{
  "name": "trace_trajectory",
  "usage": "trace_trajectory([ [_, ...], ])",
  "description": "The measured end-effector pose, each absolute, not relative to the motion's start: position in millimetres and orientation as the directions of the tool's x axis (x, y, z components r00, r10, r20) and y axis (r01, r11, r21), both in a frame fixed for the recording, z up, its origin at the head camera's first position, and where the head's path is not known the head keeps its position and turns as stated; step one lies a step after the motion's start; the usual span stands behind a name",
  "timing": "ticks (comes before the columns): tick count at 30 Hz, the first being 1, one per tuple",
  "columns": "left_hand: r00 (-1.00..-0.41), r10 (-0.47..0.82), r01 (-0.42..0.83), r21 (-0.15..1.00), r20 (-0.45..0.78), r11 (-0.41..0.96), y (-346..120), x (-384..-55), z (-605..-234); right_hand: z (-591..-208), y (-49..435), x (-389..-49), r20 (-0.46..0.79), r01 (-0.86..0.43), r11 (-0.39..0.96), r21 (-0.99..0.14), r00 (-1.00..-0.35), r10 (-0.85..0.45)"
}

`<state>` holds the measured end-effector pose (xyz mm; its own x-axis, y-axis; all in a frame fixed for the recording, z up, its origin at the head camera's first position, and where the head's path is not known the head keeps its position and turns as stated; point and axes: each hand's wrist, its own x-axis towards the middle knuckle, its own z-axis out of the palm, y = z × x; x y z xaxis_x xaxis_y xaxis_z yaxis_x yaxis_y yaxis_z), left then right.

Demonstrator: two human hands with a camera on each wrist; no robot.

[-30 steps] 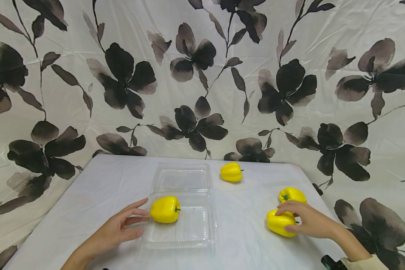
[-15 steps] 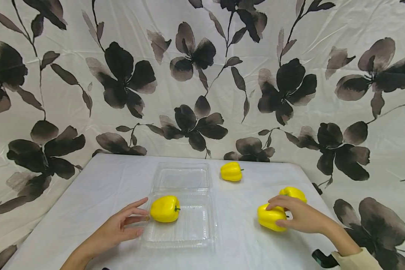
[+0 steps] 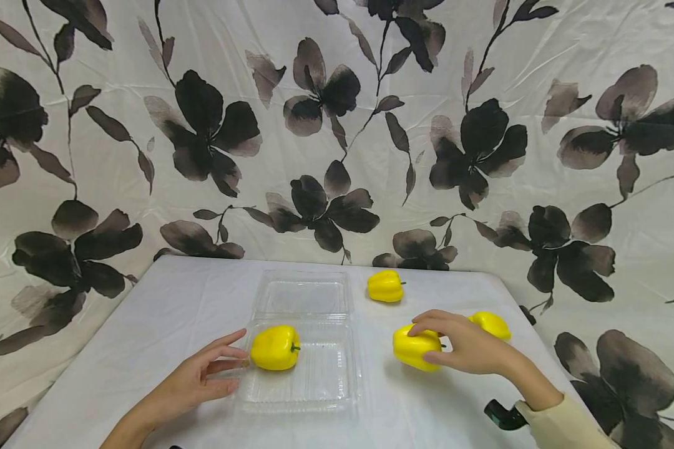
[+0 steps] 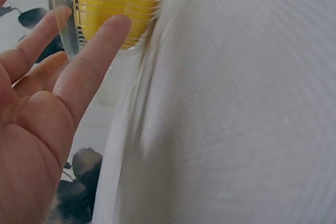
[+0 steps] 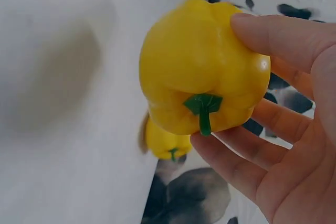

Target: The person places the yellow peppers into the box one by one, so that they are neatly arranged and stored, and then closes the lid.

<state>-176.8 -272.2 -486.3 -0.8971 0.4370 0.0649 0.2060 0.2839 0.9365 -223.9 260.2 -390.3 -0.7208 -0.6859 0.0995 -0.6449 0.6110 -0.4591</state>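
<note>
My right hand (image 3: 463, 343) grips a yellow bell pepper (image 3: 415, 349) between thumb and fingers, held above the table to the right of a clear plastic clamshell box (image 3: 314, 386). In the right wrist view the green stem of that pepper (image 5: 202, 66) faces the camera. A second yellow pepper (image 3: 274, 348) lies in the left part of the box's base. My left hand (image 3: 196, 377), fingers extended, is at the box's left side; in the left wrist view its fingertips touch the ribbed clear wall (image 4: 115, 3), with yellow showing through.
The box's lid (image 3: 303, 296) lies folded back, away from me. Another yellow pepper (image 3: 385, 286) sits near the table's far edge, and one more (image 3: 491, 325) lies at the right, partly behind my right hand. A floral cloth (image 3: 314, 125) hangs behind the white table (image 3: 146, 312).
My right hand has lifted the gripped pepper and carried it left toward the box, away from the pepper at the right. My left hand and the pepper in the box have stayed still.
</note>
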Motion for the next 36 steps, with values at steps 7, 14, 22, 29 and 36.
trace_trajectory([
  [7,-0.903,0.428,0.186,0.936,0.042,0.299,-271,-177,-484,-382,232,-229,0.088,-0.651,0.604,-0.459,-0.71,-0.699],
  [14,-0.897,0.44,0.195,0.939,0.052,0.285,-272,-177,-486,-377,209,-232,0.085,-0.667,0.592,-0.453,-0.693,-0.716],
  [22,-0.897,0.437,0.202,0.936,0.058,0.288,-273,-178,-487,-370,182,-232,0.08,-0.692,0.561,-0.455,-0.659,-0.748],
  [29,-0.895,0.44,0.209,0.937,0.068,0.281,-272,-177,-487,-368,161,-230,0.053,-0.693,0.546,-0.472,-0.64,-0.767],
  [36,-0.893,0.444,0.222,0.933,0.078,0.283,-272,-177,-487,-371,146,-228,0.055,-0.718,0.524,-0.458,-0.611,-0.789],
])
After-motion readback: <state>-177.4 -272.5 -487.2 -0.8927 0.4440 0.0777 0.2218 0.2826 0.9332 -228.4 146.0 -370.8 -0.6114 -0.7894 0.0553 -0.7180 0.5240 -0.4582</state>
